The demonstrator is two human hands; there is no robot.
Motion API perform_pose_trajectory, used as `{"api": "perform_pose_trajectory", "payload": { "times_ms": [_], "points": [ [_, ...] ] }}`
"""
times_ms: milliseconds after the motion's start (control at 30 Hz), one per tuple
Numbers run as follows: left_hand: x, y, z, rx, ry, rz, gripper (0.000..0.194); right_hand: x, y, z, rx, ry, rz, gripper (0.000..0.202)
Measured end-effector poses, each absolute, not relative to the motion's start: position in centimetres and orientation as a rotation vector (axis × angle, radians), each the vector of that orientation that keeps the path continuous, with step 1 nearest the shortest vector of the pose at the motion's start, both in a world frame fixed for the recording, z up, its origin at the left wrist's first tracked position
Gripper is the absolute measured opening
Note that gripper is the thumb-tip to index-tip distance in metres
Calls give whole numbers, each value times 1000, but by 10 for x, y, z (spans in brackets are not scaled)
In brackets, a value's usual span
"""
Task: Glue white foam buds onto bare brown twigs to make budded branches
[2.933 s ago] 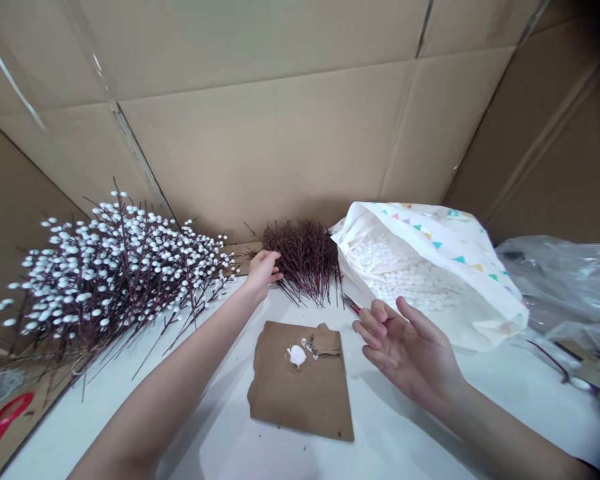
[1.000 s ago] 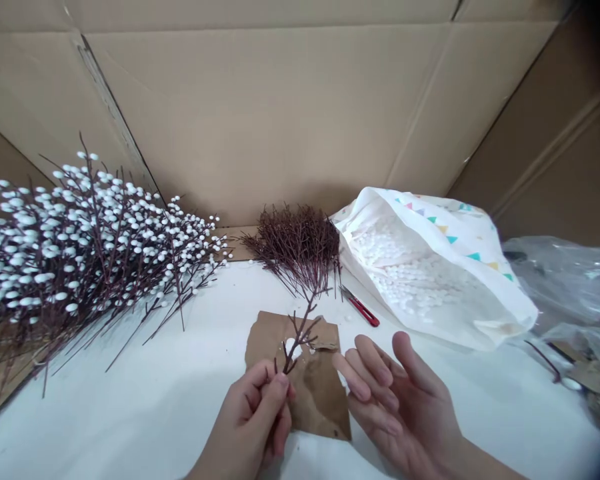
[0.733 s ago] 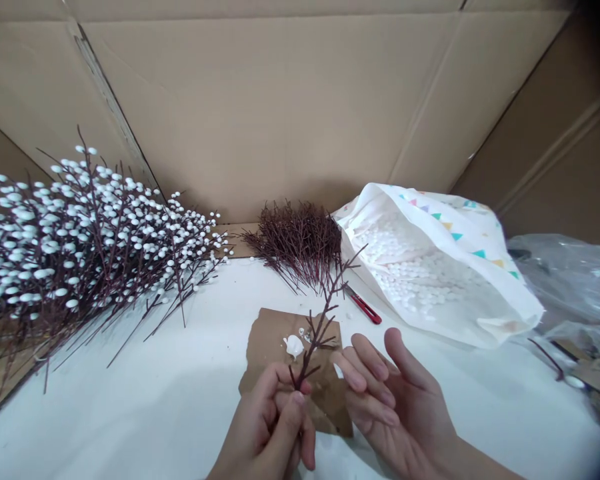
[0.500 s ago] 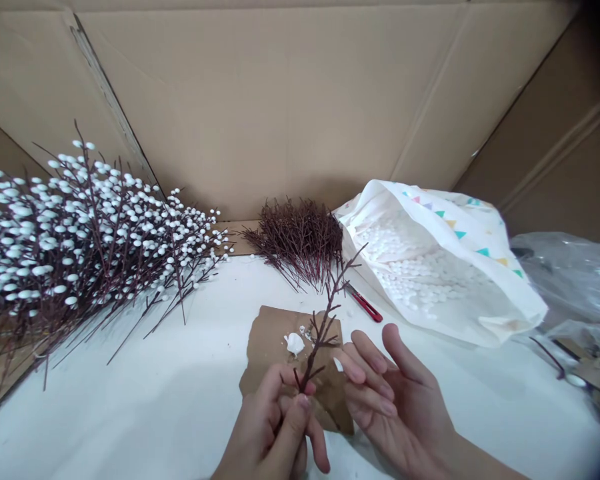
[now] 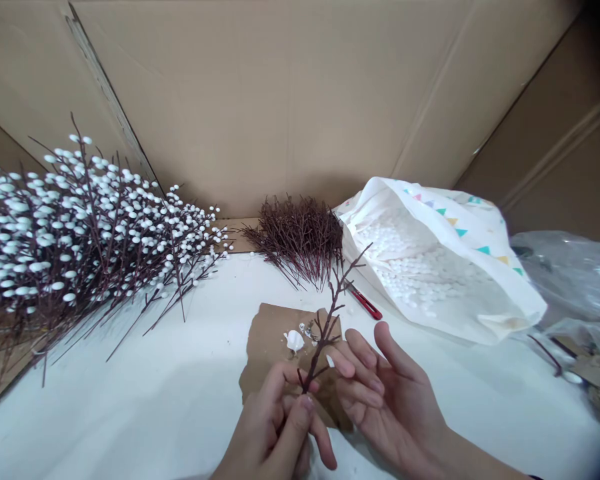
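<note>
Since the earliest frame the left hand is back from the bare-twig pile, now pinching a brown twig over the cardboard piece; the right hand is sitting slightly closer to it than half a second ago.

Tan cardboard panels, creased and matte, are standing behind a smooth white tabletop. At left, a big bunch of white-budded stems is fanning out, buds oval and glossy. At right, a white bag printed with teal, yellow and pink triangles is gaping, showing many small white pieces inside; crinkled clear plastic is lying beyond it.

Bare-twig pile, dark and bristly, is resting between bunch and bag. Hands are staying apart: left closing thumb and finger on the twig's lower end, right holding nothing certain, palm open, fingers loosely bent; a small white patch is showing by its fingertips, held or not, cannot tell.

Twig is slanting up and away to the right, forked tip pointing toward the bag. Below, a torn-edged cardboard piece is bearing a wet-looking white blob. Red cutter is lying beside the bag
</note>
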State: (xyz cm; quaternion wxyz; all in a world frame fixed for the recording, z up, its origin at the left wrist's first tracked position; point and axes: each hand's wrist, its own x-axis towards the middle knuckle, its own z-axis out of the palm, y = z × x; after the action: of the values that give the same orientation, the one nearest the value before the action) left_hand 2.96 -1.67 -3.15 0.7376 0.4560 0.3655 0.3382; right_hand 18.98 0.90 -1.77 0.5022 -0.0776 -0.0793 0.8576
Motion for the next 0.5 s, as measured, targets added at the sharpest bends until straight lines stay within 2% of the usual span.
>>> {"api": "perform_pose_trajectory", "payload": {
  "times_ms": [500],
  "points": [
    [30,-15,-31,998,805,745,46,189,9,-20,-274,-189,2053,34]
  ]
}}
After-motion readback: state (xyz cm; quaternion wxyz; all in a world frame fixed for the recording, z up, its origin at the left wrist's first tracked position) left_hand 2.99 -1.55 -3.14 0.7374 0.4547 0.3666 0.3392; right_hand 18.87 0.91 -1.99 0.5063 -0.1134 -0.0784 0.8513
